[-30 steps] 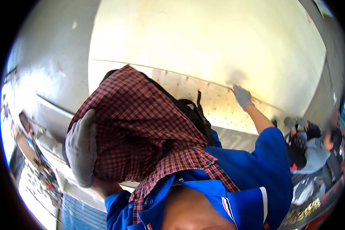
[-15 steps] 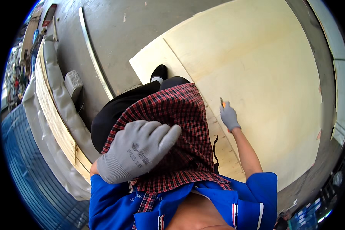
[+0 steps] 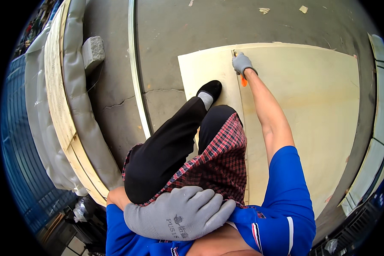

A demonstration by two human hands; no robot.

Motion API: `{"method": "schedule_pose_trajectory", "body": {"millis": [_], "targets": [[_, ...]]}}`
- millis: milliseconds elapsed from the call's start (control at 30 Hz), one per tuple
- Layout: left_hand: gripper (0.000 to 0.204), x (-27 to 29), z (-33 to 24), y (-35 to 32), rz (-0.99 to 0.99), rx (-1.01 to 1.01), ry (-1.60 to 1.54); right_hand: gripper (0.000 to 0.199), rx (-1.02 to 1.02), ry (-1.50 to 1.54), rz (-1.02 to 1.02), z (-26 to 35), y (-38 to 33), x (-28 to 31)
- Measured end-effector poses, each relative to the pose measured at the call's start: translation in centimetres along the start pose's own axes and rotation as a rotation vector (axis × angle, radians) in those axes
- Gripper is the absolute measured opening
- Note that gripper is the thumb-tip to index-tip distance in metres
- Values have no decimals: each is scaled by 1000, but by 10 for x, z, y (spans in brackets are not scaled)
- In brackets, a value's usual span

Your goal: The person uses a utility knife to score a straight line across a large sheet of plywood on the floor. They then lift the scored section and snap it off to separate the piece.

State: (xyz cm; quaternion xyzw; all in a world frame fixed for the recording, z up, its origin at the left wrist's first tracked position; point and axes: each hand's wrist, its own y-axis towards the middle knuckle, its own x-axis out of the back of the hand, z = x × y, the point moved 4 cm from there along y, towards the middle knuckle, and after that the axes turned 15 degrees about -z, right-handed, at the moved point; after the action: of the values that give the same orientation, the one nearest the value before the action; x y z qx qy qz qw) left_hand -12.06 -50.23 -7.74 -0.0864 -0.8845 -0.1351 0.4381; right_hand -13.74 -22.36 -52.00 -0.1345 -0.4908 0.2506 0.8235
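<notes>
My right hand (image 3: 242, 64), in a grey glove, is closed around a utility knife with an orange handle (image 3: 244, 81). Its narrow tip (image 3: 234, 53) points at the far edge of a large pale plywood sheet (image 3: 303, 102). A long straight line (image 3: 242, 106) runs down the sheet from beneath that hand toward me. Close to my body, my gloved left hand (image 3: 181, 213) rests with its fingers loosely curled in, by the red checked apron (image 3: 209, 179). Its palm is hidden, and nothing shows in its fingers.
My black shoe (image 3: 210, 90) stands on the sheet's left strip. Left of it, a long metal bar (image 3: 136, 72) lies on the concrete floor, then a stone block (image 3: 93, 53) beside wrapped wooden boards (image 3: 57, 81). Pale panels (image 3: 377, 115) lie at the far right.
My right hand has moved forward with the knife, to the sheet's far edge. My left hand has shifted lower in view, closer to my body. The view has turned and shifted.
</notes>
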Motion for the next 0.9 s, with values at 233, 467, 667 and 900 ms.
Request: {"method": "schedule_pose_trajectory", "body": {"millis": [233, 467, 667, 900], "targets": [[37, 17, 13, 6, -46, 45, -43, 38, 64, -173, -21, 2, 16, -9], [39, 17, 14, 8, -45, 5, -11, 34, 108, -254, -83, 5, 8, -7], [42, 10, 9, 5, 24, -17, -31, 30, 86, -211, -155, -2, -10, -13], [39, 7, 8, 6, 13, -49, 23, 30, 84, -239, -85, -42, -56, -17]]}}
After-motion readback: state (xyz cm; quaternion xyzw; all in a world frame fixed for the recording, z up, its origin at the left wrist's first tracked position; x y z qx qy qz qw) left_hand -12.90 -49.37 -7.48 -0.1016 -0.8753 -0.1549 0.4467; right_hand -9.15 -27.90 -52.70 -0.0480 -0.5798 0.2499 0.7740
